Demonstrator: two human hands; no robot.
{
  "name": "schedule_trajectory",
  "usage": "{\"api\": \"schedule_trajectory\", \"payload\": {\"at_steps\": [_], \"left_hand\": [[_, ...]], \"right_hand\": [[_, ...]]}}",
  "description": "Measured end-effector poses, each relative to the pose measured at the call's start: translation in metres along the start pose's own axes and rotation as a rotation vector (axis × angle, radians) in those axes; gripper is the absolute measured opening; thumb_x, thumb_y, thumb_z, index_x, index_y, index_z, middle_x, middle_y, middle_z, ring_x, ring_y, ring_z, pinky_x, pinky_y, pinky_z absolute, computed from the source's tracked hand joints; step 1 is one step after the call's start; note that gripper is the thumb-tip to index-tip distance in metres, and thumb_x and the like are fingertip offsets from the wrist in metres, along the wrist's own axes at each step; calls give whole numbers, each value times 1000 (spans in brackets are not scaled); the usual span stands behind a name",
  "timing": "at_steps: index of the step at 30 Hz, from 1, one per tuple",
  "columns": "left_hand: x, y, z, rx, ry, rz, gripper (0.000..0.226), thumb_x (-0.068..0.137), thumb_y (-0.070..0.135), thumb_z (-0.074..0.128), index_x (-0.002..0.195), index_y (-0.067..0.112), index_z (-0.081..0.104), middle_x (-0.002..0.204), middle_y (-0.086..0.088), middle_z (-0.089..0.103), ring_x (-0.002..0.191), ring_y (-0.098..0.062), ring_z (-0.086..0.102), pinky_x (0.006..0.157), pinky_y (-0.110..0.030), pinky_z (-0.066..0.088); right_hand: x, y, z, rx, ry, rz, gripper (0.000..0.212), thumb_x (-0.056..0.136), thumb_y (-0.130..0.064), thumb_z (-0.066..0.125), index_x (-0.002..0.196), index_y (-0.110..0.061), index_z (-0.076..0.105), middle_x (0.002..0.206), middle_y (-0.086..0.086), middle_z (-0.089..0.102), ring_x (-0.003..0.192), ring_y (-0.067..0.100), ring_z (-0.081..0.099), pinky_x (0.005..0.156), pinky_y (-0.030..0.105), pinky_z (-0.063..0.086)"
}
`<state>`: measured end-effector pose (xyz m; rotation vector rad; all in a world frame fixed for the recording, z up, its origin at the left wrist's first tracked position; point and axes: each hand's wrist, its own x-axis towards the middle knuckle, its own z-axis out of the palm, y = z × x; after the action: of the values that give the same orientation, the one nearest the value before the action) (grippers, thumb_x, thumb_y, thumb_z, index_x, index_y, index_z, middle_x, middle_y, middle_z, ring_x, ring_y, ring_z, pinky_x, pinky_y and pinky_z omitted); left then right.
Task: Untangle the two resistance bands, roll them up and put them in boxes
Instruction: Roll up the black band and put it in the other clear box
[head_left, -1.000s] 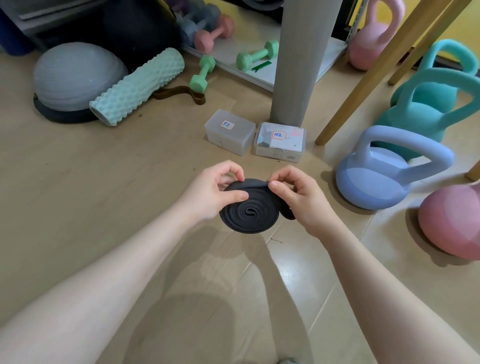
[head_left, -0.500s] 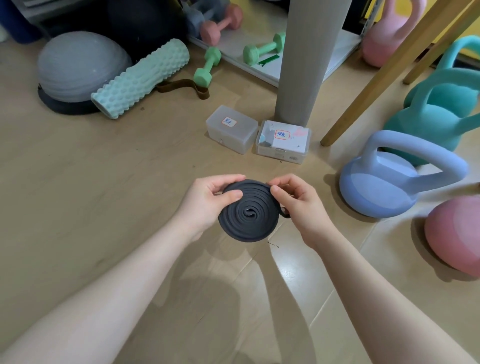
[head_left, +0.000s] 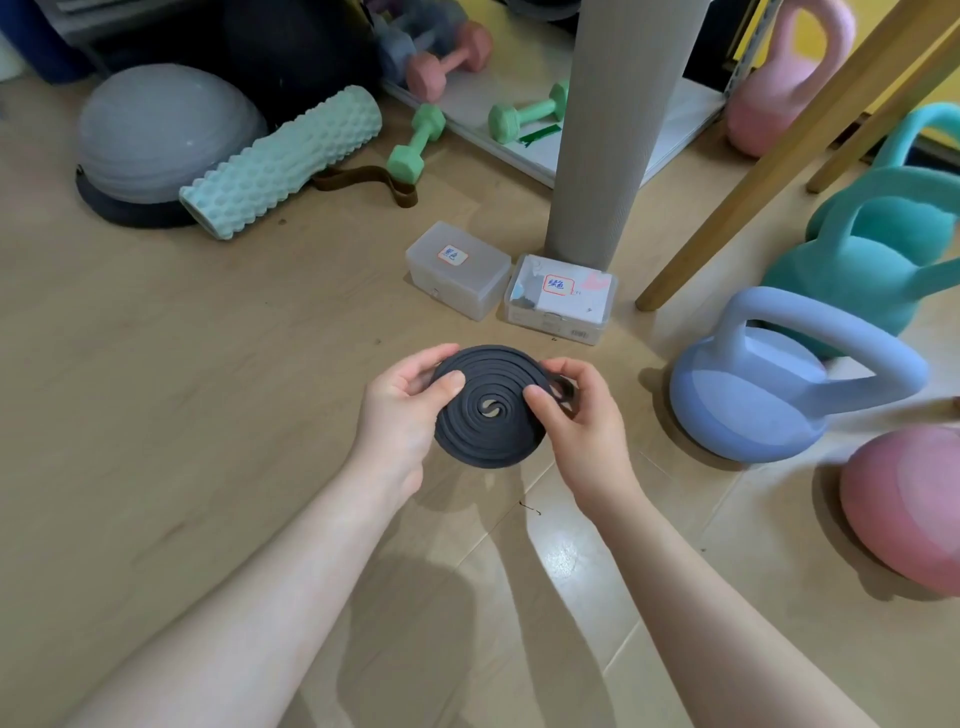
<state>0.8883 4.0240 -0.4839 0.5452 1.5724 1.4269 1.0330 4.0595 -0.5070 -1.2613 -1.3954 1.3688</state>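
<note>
A black resistance band (head_left: 491, 423) is wound into a flat spiral disc and held above the floor between both hands. My left hand (head_left: 402, 410) grips its left edge, thumb on the face of the coil. My right hand (head_left: 576, 415) pinches the right edge, where the band's loose end loops out behind my fingers. Two clear plastic boxes with labelled lids sit shut on the floor just beyond: the left box (head_left: 457, 269) and the right box (head_left: 561, 299). A brown band (head_left: 363, 179) lies further back beside the foam roller.
A grey pillar (head_left: 608, 130) stands behind the boxes. Kettlebells crowd the right: blue (head_left: 769, 384), teal (head_left: 872, 260), pink (head_left: 909, 509). A mint foam roller (head_left: 280, 161), grey balance dome (head_left: 161, 140) and green dumbbells (head_left: 415, 145) lie at the back left. A wooden leg (head_left: 779, 156) slants at right.
The last loose length of the black band has been wound onto the coil, which is now a fuller disc. Both hands shifted their grip around its rim and moved slightly forward.
</note>
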Motion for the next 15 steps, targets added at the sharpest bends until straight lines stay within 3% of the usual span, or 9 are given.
{"api": "schedule_trajectory", "payload": {"at_steps": [2, 6, 9, 12, 15], "left_hand": [[-1, -1, 5, -46, 58, -8, 28, 87, -2, 57, 107, 17, 63, 93, 8, 68, 79, -4, 64, 65, -13, 51], [-4, -3, 11, -127, 109, -31, 26, 88, 0, 56, 103, 21, 63, 91, 7, 68, 78, -3, 64, 69, -16, 51], [-7, -3, 14, -148, 116, -31, 26, 89, 0, 55, 100, 23, 63, 91, 7, 69, 80, -5, 64, 73, -19, 51], [-10, -4, 15, -143, 106, -42, 26, 89, -1, 54, 101, 22, 60, 90, 6, 69, 78, -5, 65, 73, -22, 52], [-8, 0, 16, -114, 75, -74, 25, 91, 0, 52, 99, 23, 56, 90, 4, 67, 77, -7, 64, 73, -25, 50]], "right_hand": [[0, 4, 0, -61, 9, -17, 34, 83, -11, 66, 110, -31, 57, 114, -4, 45, 95, -8, 51, 84, 15, 46], [-2, 9, 1, 18, -14, 9, 49, 83, -5, 65, 118, -36, 52, 117, -4, 47, 90, 11, 59, 86, 22, 48], [-3, 10, 4, 177, 40, 81, 44, 84, -3, 63, 121, -25, 50, 120, -6, 52, 92, 9, 61, 81, 21, 51], [-2, 12, 8, 242, 46, 124, 34, 87, -4, 59, 106, -32, 52, 112, -8, 54, 92, 14, 58, 80, 26, 52], [3, 11, 8, 236, 29, 125, 35, 88, -7, 58, 99, -39, 52, 108, -8, 53, 102, 22, 56, 91, 40, 48]]}}
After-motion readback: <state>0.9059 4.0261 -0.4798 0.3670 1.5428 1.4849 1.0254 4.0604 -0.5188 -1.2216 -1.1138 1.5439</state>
